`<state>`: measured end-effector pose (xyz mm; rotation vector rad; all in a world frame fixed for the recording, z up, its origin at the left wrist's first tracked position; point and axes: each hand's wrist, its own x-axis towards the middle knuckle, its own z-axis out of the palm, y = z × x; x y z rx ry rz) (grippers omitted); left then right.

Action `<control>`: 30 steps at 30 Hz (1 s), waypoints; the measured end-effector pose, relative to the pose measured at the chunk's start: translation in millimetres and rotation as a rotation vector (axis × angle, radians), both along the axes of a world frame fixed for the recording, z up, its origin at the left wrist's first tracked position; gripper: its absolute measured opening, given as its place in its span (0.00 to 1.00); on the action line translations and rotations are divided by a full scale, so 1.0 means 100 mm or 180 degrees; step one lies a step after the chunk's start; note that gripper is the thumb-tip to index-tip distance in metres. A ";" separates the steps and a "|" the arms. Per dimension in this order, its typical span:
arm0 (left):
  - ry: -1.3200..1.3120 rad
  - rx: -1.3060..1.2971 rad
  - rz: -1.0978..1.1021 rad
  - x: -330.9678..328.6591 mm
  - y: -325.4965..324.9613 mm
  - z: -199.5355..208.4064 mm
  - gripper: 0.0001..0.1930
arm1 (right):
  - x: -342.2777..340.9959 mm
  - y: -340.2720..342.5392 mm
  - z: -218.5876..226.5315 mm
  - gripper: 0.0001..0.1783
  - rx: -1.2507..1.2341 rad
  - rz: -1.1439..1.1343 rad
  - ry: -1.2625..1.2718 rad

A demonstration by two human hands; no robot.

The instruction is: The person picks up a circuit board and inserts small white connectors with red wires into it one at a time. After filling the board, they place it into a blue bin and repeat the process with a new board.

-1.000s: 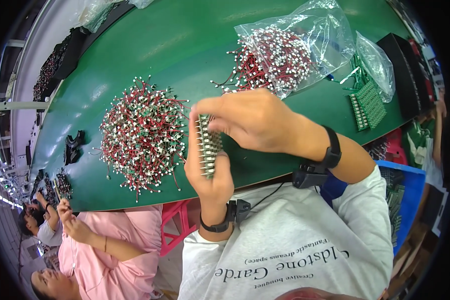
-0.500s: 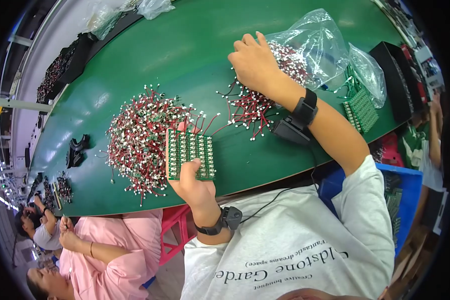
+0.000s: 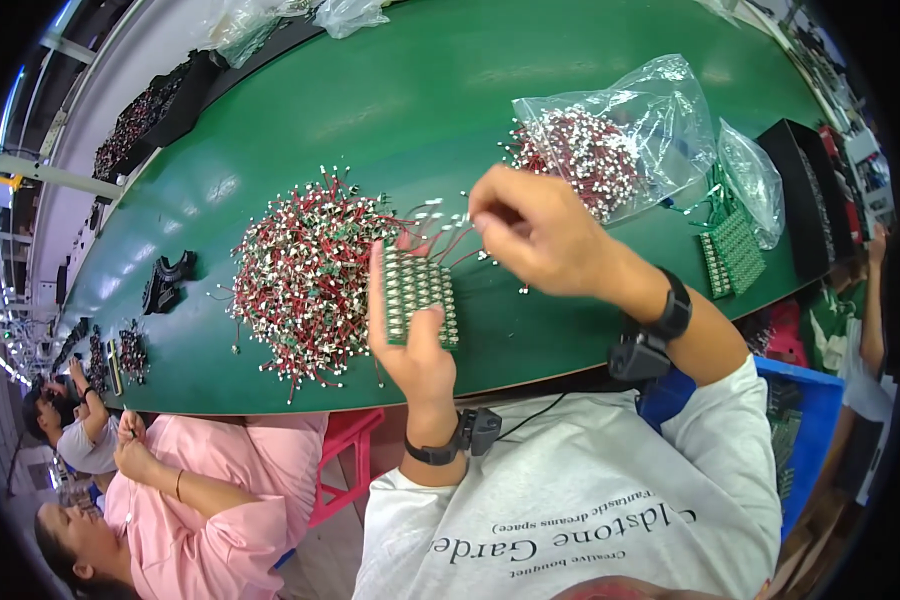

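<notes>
A: Hands?

B: Board panel [image 3: 415,285] is gripped in left hand [image 3: 420,368], near centre of view, thumb laid over its face; right hand [image 3: 560,235] is held off its 2 o'clock corner, fingers curled in narrow

A: What's changed?

B: Half a second back, right hand was out over the wire pile [image 3: 575,155]; now it's been brought back beside the panel, which has been kept in the left. Judged: reach is done, work is back at the panel's 12 to 1 o'clock edge, where red wires [image 3: 458,240] show

A: Wire held in the right?

B: Can't be told, fingertips are blurred. Wire ends at the panel can't be made out; most left fingers are hidden behind it

A: Further out?

B: Mixed heap [image 3: 310,275] at 9; wire pile at 2, partly covered by clear bag [image 3: 670,110]; more panels [image 3: 740,250] at 3; blue bin [image 3: 818,430] at 4, only partly seen
</notes>
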<state>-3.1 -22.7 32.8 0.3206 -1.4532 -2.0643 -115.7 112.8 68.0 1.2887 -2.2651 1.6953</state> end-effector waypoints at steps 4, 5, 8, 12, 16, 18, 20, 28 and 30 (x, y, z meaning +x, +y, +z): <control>-0.0215 -0.0462 -0.0198 0.03 0.06 -0.02 0.38 | 0.22 -0.12 -0.07 0.05 -0.0245 -0.0003 0.0414; -0.0224 -0.0474 -0.0215 0.03 0.07 -0.04 0.38 | 0.25 -0.15 -0.11 0.05 -0.0241 0.0000 0.0487; -0.0246 -0.0737 -0.0230 0.03 0.10 -0.08 0.36 | 0.28 -0.14 -0.17 0.07 -0.0138 0.0027 0.0543; -0.0119 -0.1098 -0.0297 0.00 0.17 -0.06 0.34 | 0.30 -0.18 -0.21 0.07 -0.0202 -0.0030 0.0597; -0.0026 -0.1045 -0.0327 0.00 0.20 -0.05 0.34 | 0.32 -0.17 -0.23 0.06 -0.0211 -0.0092 0.0556; -0.0039 -0.0891 -0.0373 0.01 0.20 -0.04 0.33 | 0.30 -0.16 -0.24 0.06 -0.0262 -0.0092 0.0567; -0.0154 -0.0749 -0.0439 0.02 0.20 -0.04 0.33 | 0.30 -0.16 -0.25 0.06 -0.0313 -0.0087 0.0579; -0.0012 -0.1771 -0.0229 -0.02 0.12 -0.16 0.34 | 0.34 -0.10 -0.17 0.08 0.0277 -0.0302 0.1312; -0.0005 -0.1991 -0.0236 -0.02 0.11 -0.15 0.34 | 0.31 -0.10 -0.18 0.08 0.0237 -0.0210 0.1423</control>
